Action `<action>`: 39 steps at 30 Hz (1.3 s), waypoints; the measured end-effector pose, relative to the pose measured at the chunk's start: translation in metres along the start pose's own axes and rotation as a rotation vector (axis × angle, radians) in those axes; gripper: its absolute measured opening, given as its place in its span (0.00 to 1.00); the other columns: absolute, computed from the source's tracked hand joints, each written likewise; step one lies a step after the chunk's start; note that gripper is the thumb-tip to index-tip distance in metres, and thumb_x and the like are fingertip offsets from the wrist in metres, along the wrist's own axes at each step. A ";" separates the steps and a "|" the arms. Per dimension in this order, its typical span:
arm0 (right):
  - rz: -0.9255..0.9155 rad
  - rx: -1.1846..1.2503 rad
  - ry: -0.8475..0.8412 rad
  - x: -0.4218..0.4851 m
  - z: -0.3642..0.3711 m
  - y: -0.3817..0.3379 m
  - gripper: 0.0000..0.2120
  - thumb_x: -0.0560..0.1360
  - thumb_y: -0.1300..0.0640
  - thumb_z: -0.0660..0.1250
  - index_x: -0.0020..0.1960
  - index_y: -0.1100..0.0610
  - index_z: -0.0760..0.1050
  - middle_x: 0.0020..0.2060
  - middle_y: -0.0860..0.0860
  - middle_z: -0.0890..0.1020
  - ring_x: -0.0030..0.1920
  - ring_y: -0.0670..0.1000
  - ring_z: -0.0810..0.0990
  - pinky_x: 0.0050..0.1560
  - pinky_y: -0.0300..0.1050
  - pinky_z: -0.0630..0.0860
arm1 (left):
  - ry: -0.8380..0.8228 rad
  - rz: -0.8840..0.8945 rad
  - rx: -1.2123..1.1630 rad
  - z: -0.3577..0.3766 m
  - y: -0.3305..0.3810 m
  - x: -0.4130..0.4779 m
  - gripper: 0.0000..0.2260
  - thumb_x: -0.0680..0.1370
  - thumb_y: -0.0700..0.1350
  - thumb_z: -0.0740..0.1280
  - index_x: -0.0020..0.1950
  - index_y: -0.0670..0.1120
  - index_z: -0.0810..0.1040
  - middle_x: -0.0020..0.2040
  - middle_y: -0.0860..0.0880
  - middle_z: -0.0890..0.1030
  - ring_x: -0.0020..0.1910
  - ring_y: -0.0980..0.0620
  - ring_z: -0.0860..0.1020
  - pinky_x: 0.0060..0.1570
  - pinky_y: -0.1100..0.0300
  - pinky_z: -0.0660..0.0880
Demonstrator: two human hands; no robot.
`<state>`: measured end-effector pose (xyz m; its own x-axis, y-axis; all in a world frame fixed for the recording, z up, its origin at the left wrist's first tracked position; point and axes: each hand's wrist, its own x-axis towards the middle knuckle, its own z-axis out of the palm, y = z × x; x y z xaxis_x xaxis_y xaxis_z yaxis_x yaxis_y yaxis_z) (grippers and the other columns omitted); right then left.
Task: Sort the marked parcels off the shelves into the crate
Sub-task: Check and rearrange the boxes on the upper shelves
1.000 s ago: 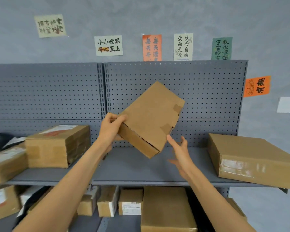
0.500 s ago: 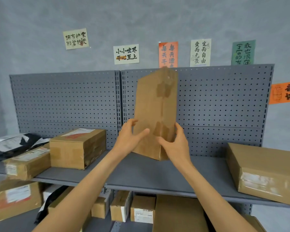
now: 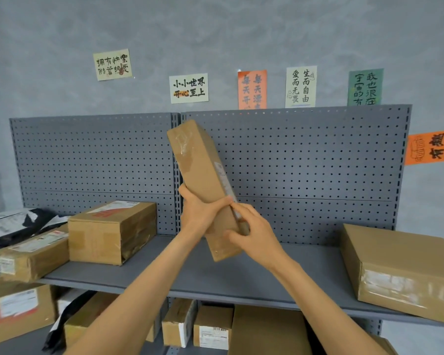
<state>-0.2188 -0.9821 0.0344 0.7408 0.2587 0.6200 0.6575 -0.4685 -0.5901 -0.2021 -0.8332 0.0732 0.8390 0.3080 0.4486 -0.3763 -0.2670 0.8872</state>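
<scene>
I hold a flat brown cardboard parcel (image 3: 201, 172) on end in front of the grey pegboard, tilted with its top to the left and its narrow taped side facing me. A label strip shows along its right edge. My left hand (image 3: 199, 212) grips the lower left side. My right hand (image 3: 251, 234) clasps the lower right corner, fingers wrapped round the edge. The parcel hangs above the grey upper shelf (image 3: 215, 280) without touching it. No crate is in view.
On the upper shelf stand a box with a red-marked label (image 3: 112, 231), a labelled box (image 3: 31, 254) and black mailer bags (image 3: 16, 224) at left, and a large flat box (image 3: 400, 270) at right. Several small boxes (image 3: 210, 326) fill the lower shelf. Paper signs hang on the wall.
The parcel has turned from showing its broad face to showing its narrow side, and tilted left. Both hands shifted their grip lower on it. My view has moved slightly left.
</scene>
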 end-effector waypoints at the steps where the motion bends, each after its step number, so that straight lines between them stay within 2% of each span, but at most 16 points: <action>1: 0.031 0.066 0.019 0.001 -0.004 0.003 0.26 0.73 0.51 0.69 0.70 0.45 0.69 0.59 0.35 0.73 0.57 0.39 0.73 0.57 0.43 0.72 | -0.036 -0.020 -0.011 -0.004 -0.002 0.002 0.39 0.62 0.56 0.79 0.60 0.54 0.54 0.55 0.52 0.72 0.51 0.51 0.76 0.46 0.51 0.77; 3: 0.128 0.180 0.123 0.003 -0.011 0.012 0.19 0.74 0.52 0.69 0.64 0.42 0.74 0.58 0.36 0.76 0.55 0.38 0.74 0.60 0.44 0.73 | -0.124 -0.082 -0.079 -0.016 -0.004 0.008 0.37 0.65 0.53 0.78 0.62 0.54 0.56 0.53 0.55 0.73 0.48 0.56 0.76 0.39 0.59 0.75; 5: 0.270 0.279 0.188 0.004 -0.019 0.022 0.18 0.76 0.50 0.68 0.65 0.41 0.71 0.64 0.39 0.74 0.59 0.40 0.74 0.62 0.44 0.72 | -0.206 -0.155 -0.125 -0.029 -0.006 0.012 0.34 0.67 0.53 0.77 0.64 0.54 0.59 0.54 0.56 0.75 0.49 0.57 0.77 0.35 0.61 0.74; 6: 0.356 0.322 0.171 0.003 -0.022 0.027 0.23 0.76 0.48 0.67 0.70 0.44 0.68 0.68 0.40 0.70 0.64 0.44 0.72 0.63 0.45 0.70 | -0.242 -0.183 -0.142 -0.035 -0.007 0.014 0.33 0.67 0.53 0.76 0.65 0.54 0.61 0.56 0.56 0.76 0.50 0.56 0.78 0.36 0.59 0.74; 8: 0.515 0.418 0.065 -0.002 -0.023 0.035 0.31 0.76 0.43 0.66 0.75 0.46 0.60 0.66 0.40 0.68 0.66 0.47 0.71 0.60 0.45 0.69 | -0.308 -0.223 -0.189 -0.043 -0.010 0.017 0.30 0.69 0.54 0.74 0.66 0.53 0.65 0.59 0.54 0.78 0.54 0.53 0.78 0.41 0.54 0.75; 10: 0.607 0.574 -0.066 -0.008 -0.017 0.042 0.28 0.75 0.41 0.65 0.72 0.45 0.64 0.62 0.40 0.75 0.59 0.47 0.76 0.53 0.47 0.75 | -0.367 -0.256 -0.224 -0.049 -0.015 0.019 0.29 0.68 0.55 0.74 0.66 0.53 0.68 0.60 0.52 0.79 0.57 0.51 0.78 0.48 0.47 0.78; 12: 0.645 0.762 -0.138 -0.012 -0.010 0.048 0.23 0.74 0.41 0.66 0.68 0.44 0.69 0.59 0.46 0.80 0.57 0.51 0.80 0.50 0.53 0.81 | -0.414 -0.282 -0.231 -0.055 -0.021 0.020 0.32 0.66 0.57 0.74 0.67 0.53 0.69 0.61 0.50 0.79 0.59 0.49 0.78 0.54 0.43 0.77; 14: 0.647 0.888 -0.165 -0.012 -0.004 0.051 0.20 0.75 0.44 0.66 0.65 0.46 0.72 0.59 0.50 0.82 0.58 0.54 0.81 0.50 0.57 0.81 | -0.437 -0.320 -0.253 -0.062 -0.030 0.022 0.33 0.65 0.58 0.74 0.67 0.52 0.69 0.60 0.49 0.80 0.58 0.48 0.79 0.55 0.43 0.77; 16: 0.636 0.925 -0.206 -0.009 0.000 0.050 0.17 0.76 0.45 0.64 0.63 0.47 0.76 0.57 0.52 0.82 0.57 0.55 0.80 0.50 0.57 0.80 | -0.434 -0.361 -0.289 -0.070 -0.038 0.024 0.29 0.68 0.60 0.71 0.66 0.52 0.72 0.58 0.50 0.82 0.56 0.48 0.81 0.52 0.46 0.79; 19: 0.637 0.853 -0.242 -0.001 0.011 0.046 0.18 0.76 0.45 0.63 0.63 0.50 0.75 0.57 0.54 0.82 0.54 0.53 0.80 0.49 0.52 0.80 | -0.334 -0.377 -0.245 -0.084 -0.049 0.026 0.24 0.73 0.59 0.68 0.65 0.49 0.73 0.53 0.49 0.84 0.51 0.49 0.83 0.41 0.52 0.80; 21: 0.652 0.789 -0.230 0.003 0.025 0.040 0.18 0.77 0.45 0.63 0.63 0.51 0.74 0.56 0.54 0.81 0.52 0.53 0.80 0.45 0.49 0.80 | -0.263 -0.376 -0.215 -0.095 -0.059 0.026 0.26 0.73 0.59 0.68 0.66 0.46 0.72 0.55 0.45 0.83 0.52 0.47 0.82 0.40 0.52 0.80; 24: 0.691 0.693 -0.205 0.009 0.054 0.028 0.15 0.77 0.45 0.63 0.59 0.52 0.75 0.50 0.54 0.82 0.48 0.52 0.81 0.43 0.48 0.80 | -0.325 -0.377 -0.118 -0.115 -0.071 0.024 0.23 0.73 0.60 0.69 0.63 0.47 0.76 0.56 0.45 0.83 0.54 0.46 0.81 0.47 0.53 0.79; 28: 0.722 0.605 -0.203 0.019 0.092 0.011 0.13 0.76 0.44 0.64 0.55 0.52 0.75 0.46 0.52 0.82 0.44 0.51 0.82 0.41 0.47 0.81 | -0.273 -0.453 -0.042 -0.151 -0.095 0.019 0.18 0.73 0.56 0.70 0.59 0.51 0.72 0.54 0.47 0.81 0.53 0.49 0.80 0.50 0.51 0.77; 33: 0.820 0.499 -0.128 0.032 0.141 -0.002 0.21 0.73 0.42 0.66 0.59 0.54 0.71 0.52 0.54 0.81 0.48 0.54 0.82 0.38 0.46 0.79 | -0.302 -0.561 -0.120 -0.191 -0.128 0.012 0.18 0.76 0.53 0.67 0.63 0.45 0.75 0.59 0.41 0.81 0.58 0.44 0.79 0.56 0.48 0.77; 35: 0.846 0.461 -0.109 0.034 0.157 -0.004 0.23 0.73 0.41 0.66 0.60 0.55 0.71 0.52 0.54 0.81 0.49 0.54 0.82 0.40 0.47 0.80 | -0.301 -0.562 -0.119 -0.200 -0.137 0.016 0.16 0.77 0.51 0.66 0.61 0.45 0.76 0.59 0.40 0.80 0.58 0.44 0.78 0.59 0.47 0.75; 39: 0.849 0.316 -0.101 0.037 0.181 -0.006 0.24 0.73 0.39 0.63 0.60 0.54 0.73 0.55 0.53 0.80 0.56 0.55 0.78 0.56 0.53 0.76 | -0.284 -0.562 -0.104 -0.214 -0.152 0.033 0.13 0.76 0.53 0.67 0.57 0.48 0.78 0.56 0.43 0.81 0.56 0.46 0.79 0.61 0.48 0.74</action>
<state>-0.1705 -0.8165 -0.0330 0.9918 0.0121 -0.1271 -0.1184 -0.2854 -0.9511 -0.2017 -0.5875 -0.0236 0.9856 0.1170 -0.1223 0.1278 -0.0405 0.9910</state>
